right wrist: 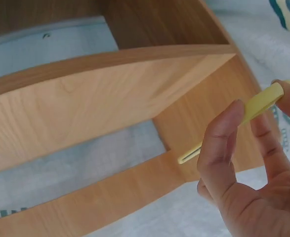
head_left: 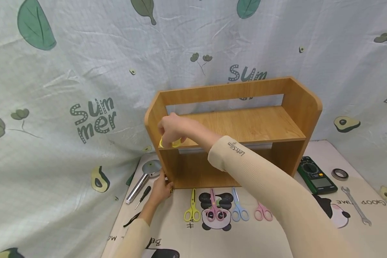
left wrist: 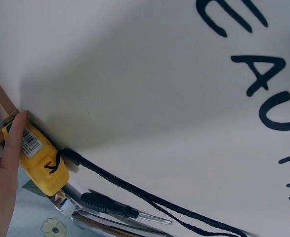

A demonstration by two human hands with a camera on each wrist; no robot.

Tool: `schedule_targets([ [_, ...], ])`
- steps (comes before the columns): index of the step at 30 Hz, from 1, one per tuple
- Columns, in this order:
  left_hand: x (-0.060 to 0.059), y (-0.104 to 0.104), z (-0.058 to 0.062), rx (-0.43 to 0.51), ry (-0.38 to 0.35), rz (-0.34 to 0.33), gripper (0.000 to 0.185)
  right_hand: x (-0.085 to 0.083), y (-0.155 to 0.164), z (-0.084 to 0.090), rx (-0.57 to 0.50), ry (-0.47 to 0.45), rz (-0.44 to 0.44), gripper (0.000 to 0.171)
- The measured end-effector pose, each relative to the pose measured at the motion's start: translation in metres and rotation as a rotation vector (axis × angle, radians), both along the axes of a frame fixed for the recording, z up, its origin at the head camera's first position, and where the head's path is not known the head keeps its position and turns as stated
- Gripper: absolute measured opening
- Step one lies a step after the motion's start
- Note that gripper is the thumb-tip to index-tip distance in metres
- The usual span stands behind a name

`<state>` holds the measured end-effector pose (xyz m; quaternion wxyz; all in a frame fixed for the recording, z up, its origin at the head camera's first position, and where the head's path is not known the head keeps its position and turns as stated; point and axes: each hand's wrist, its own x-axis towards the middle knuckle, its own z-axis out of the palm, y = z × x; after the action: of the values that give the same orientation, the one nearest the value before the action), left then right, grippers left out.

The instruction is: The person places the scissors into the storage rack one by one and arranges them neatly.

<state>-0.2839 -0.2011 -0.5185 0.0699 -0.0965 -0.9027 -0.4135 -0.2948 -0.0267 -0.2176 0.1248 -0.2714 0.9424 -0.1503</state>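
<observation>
My right hand (head_left: pixel 175 128) pinches a pair of yellow scissors (right wrist: pixel 261 104) between thumb and fingers. They are at the left end of the upper board of a wooden shelf (head_left: pixel 245 123), and one slim end points toward its side panel. Low at the shelf's left side, my left hand (head_left: pixel 160 189) grips a yellow handheld device (left wrist: pixel 45 170) with a barcode label. A black wrist strap (left wrist: pixel 115 181) trails from the device across the table. The thumb lies over the label; the other fingers are partly hidden.
Yellow scissors (head_left: pixel 192 209), pink scissors (head_left: pixel 213 206), blue scissors (head_left: pixel 239 208) and more pink scissors (head_left: pixel 262 211) lie before the shelf. A magnifying glass (head_left: pixel 151 167) and screwdriver (head_left: pixel 145 193) lie left; a multimeter (head_left: pixel 317 177), black tape roll (head_left: pixel 340 174) and wrench (head_left: pixel 356 206) lie right.
</observation>
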Motion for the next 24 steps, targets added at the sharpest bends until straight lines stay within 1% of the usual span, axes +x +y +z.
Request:
schedule_targets([
  [6,-0.003,-0.002,0.000,-0.008,-0.010,0.005,0.065,-0.017,-0.008,0.000,0.016,-0.030,-0.021,0.012],
  [9,-0.003,-0.002,-0.003,-0.006,-0.006,0.000,0.063,-0.024,-0.009,-0.003,0.030,-0.035,-0.059,0.012],
  [13,-0.002,-0.002,-0.006,-0.015,0.006,-0.008,0.064,-0.033,-0.009,-0.009,0.049,-0.043,-0.091,0.017],
  [16,0.000,-0.002,-0.007,-0.026,0.026,-0.012,0.065,-0.037,-0.010,-0.015,0.050,-0.055,-0.096,0.021],
  [21,0.001,-0.002,-0.006,-0.034,0.069,-0.008,0.065,-0.041,-0.013,-0.022,0.029,-0.061,-0.110,0.018],
  [24,0.000,-0.002,-0.005,-0.029,0.069,-0.008,0.065,-0.043,-0.016,-0.024,0.019,-0.066,-0.117,0.016],
])
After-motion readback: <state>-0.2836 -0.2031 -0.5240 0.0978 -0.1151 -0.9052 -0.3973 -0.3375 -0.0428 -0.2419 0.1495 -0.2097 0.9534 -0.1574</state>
